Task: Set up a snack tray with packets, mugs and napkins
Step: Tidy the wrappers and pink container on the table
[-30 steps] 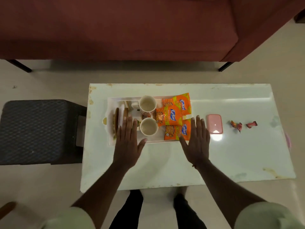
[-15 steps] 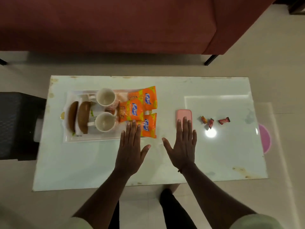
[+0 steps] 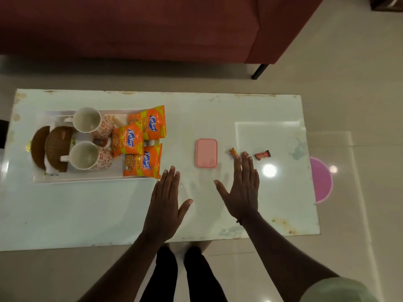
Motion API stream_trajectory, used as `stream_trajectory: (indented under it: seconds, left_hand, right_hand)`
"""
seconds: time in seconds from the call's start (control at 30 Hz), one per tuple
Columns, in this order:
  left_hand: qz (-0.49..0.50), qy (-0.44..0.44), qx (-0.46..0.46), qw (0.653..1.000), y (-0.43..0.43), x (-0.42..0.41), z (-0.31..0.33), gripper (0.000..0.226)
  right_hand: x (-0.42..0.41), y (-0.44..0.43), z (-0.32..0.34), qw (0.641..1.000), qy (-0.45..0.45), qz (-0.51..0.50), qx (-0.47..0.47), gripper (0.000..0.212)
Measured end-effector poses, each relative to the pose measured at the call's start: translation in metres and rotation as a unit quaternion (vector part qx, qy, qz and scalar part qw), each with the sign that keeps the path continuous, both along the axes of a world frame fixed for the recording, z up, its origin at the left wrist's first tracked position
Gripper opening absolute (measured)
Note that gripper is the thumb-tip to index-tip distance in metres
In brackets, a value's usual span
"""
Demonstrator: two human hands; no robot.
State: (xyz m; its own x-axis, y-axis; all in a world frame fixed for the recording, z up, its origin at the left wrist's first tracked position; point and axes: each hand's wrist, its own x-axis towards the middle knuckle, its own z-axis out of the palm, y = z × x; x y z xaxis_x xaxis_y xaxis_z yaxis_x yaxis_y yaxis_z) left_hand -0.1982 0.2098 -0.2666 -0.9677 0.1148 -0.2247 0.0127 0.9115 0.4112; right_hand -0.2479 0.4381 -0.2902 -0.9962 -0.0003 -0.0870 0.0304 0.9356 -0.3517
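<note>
A white tray (image 3: 87, 180) sits on the left part of the white table (image 3: 87, 214). In it stand two floral mugs (image 3: 87, 122) (image 3: 85, 156), three orange snack packets (image 3: 150, 122) (image 3: 128, 139) (image 3: 142, 163), and two brown half-round pieces (image 3: 57, 147) on a white napkin (image 3: 51, 171). My left hand (image 3: 165, 201) hovers flat and open just right of the tray's near corner. My right hand (image 3: 243, 188) is open too, fingertips close to a small orange candy (image 3: 233, 152).
A pink lidded box (image 3: 206, 153) lies mid-table between my hands and the far edge. A red candy wrapper (image 3: 262, 155) lies right of the orange one. A dark red sofa (image 3: 152, 27) stands behind the table. A pink disc (image 3: 321, 179) shows beyond the table's right edge.
Both hands have left the tray and moved right along the table; the view has swung right with them. My right hand now reaches past the pink box toward the candies.
</note>
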Motion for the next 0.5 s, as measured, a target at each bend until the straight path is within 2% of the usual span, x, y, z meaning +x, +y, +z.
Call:
stream_trajectory:
  seconds: [0.13, 0.3, 0.4, 0.5]
  left_hand:
    - [0.053, -0.001, 0.033, 0.998, -0.005, 0.023, -0.007, 0.068]
    - [0.117, -0.016, 0.042, 0.992, -0.007, 0.057, -0.024, 0.069]
    - [0.158, -0.032, 0.044, 0.986, -0.004, 0.071, -0.032, 0.071]
    - [0.180, -0.053, 0.049, 0.981, -0.005, 0.079, -0.036, 0.070]
  right_hand:
    - [-0.016, 0.013, -0.005, 0.984, -0.020, -0.146, -0.104, 0.100]
    - [-0.050, 0.053, -0.026, 0.934, -0.142, -0.281, -0.166, 0.113]
    - [-0.072, 0.063, -0.038, 0.932, -0.179, -0.288, -0.131, 0.117]
    - [-0.087, 0.054, -0.045, 0.948, -0.180, -0.226, -0.135, 0.122]
